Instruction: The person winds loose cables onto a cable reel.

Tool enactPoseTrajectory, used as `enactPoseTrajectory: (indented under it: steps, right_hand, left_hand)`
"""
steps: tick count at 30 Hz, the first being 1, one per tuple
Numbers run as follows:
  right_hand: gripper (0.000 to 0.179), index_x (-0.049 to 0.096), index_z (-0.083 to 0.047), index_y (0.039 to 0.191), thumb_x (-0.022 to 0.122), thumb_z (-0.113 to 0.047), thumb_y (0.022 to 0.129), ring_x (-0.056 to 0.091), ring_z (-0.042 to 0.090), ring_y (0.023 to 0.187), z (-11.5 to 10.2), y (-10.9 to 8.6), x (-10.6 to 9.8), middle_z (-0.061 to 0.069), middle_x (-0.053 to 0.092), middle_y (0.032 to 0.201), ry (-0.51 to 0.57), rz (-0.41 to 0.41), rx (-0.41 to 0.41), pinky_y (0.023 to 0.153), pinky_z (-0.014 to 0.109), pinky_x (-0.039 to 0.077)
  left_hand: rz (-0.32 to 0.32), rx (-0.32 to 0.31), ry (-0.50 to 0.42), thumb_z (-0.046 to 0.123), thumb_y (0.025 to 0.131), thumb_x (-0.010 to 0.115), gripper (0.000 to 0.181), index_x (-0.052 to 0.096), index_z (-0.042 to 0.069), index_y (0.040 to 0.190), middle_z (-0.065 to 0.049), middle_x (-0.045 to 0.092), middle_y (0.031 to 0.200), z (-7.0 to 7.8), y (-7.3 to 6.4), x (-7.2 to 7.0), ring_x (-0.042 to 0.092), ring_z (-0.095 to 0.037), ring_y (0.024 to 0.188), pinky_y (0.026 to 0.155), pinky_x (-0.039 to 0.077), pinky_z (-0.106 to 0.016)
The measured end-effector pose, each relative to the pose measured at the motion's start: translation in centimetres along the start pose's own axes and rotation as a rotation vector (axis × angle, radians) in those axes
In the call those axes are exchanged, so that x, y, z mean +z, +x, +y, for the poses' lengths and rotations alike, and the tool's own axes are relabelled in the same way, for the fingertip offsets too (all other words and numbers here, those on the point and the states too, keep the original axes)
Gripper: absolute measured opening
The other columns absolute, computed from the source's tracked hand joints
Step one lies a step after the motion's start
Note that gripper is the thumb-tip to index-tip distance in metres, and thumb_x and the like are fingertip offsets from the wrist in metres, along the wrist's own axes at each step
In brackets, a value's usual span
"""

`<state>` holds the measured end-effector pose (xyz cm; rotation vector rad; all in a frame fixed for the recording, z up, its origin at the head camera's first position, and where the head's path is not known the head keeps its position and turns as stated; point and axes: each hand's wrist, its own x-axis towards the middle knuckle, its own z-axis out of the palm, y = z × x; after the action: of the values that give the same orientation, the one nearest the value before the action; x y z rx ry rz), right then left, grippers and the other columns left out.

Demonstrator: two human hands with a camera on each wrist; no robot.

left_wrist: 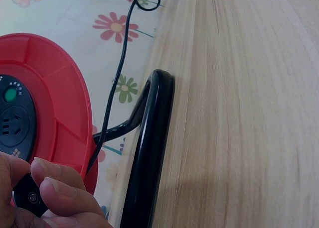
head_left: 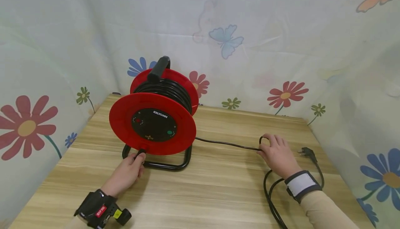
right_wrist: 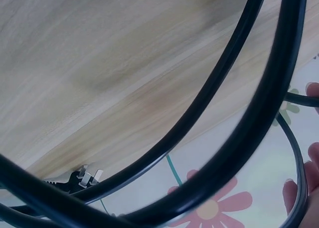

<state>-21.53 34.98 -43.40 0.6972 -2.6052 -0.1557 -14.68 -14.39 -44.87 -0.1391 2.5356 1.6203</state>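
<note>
A red cable reel (head_left: 120, 117) wound with black cable stands at the left of the table on a black tubular frame (head_left: 167, 166). Low on its front disc, my left hand (head_left: 126, 173) grips the small black crank knob (left_wrist: 31, 197) between thumb and fingers. From the reel a black cable (head_left: 225, 144) runs right to my right hand (head_left: 279, 156), which pinches it. A small loop of the cable rises over those fingertips. In the right wrist view, thick cable loops (right_wrist: 199, 101) cross the picture, and the right fingers (right_wrist: 311, 180) show at the edge.
A black plug (head_left: 308, 153) with metal pins lies right of my right hand. Slack cable (head_left: 269, 197) hangs down to the table's front. A flowered cloth (head_left: 250, 76) stands behind and beside the wooden table (head_left: 200, 201). The reel's black carrying handle (head_left: 159, 70) sticks up on top.
</note>
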Motion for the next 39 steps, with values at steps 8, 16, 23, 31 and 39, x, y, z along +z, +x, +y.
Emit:
enactPoseTrajectory:
  steps: [8,16,23,31,39]
  right_hand:
    - [0.010,0.068,-0.009,0.087,0.073,-0.011,0.080,0.044,0.043,0.109,0.0,0.0,-0.2,0.024,0.053,0.115,-0.001,-0.013,-0.023,0.089,0.060,0.042]
    - [0.032,0.062,0.003,0.098,0.051,0.026,0.078,0.049,0.039,0.104,1.0,-0.9,-1.2,0.026,0.055,0.111,0.142,-0.153,0.098,0.077,0.050,0.052]
    - [0.053,0.037,0.010,0.132,0.047,0.020,0.081,0.057,0.035,0.069,2.9,-2.6,-1.5,0.038,0.051,0.110,0.191,-0.164,0.239,0.052,0.043,0.050]
    - [0.032,0.048,0.013,0.116,0.046,0.014,0.084,0.056,0.033,0.067,3.7,-4.0,-1.1,0.033,0.048,0.101,0.244,-0.127,0.308,0.049,0.043,0.049]
    - [0.012,0.056,0.001,0.101,0.051,-0.009,0.097,0.059,0.031,0.078,3.7,-4.2,-1.1,0.019,0.064,0.086,0.259,-0.124,0.301,0.059,0.049,0.049]
  left_hand:
    - [-0.018,-0.005,-0.022,0.039,0.102,0.038,0.041,0.049,0.000,0.096,-0.003,0.051,0.063,0.0,0.1,-0.1,0.046,-0.017,0.051,0.045,0.036,-0.025]
    - [-0.022,0.004,-0.036,0.038,0.102,0.038,0.041,0.048,-0.001,0.098,-0.003,0.050,0.063,0.0,0.1,-0.1,0.046,-0.017,0.051,0.045,0.036,-0.025]
    - [-0.021,0.000,-0.029,0.041,0.101,0.038,0.043,0.048,0.000,0.098,-0.002,0.050,0.064,-0.1,0.0,-0.2,0.045,-0.016,0.052,0.045,0.035,-0.025]
    - [-0.016,-0.010,-0.075,0.035,0.103,0.035,0.037,0.046,0.000,0.098,-0.003,0.050,0.065,0.0,0.0,-0.3,0.046,-0.016,0.055,0.047,0.041,-0.025]
    - [0.002,-0.020,-0.146,0.041,0.103,0.032,0.041,0.043,0.001,0.095,0.000,0.046,0.066,0.2,-0.5,-1.5,0.045,-0.015,0.058,0.049,0.040,-0.024]
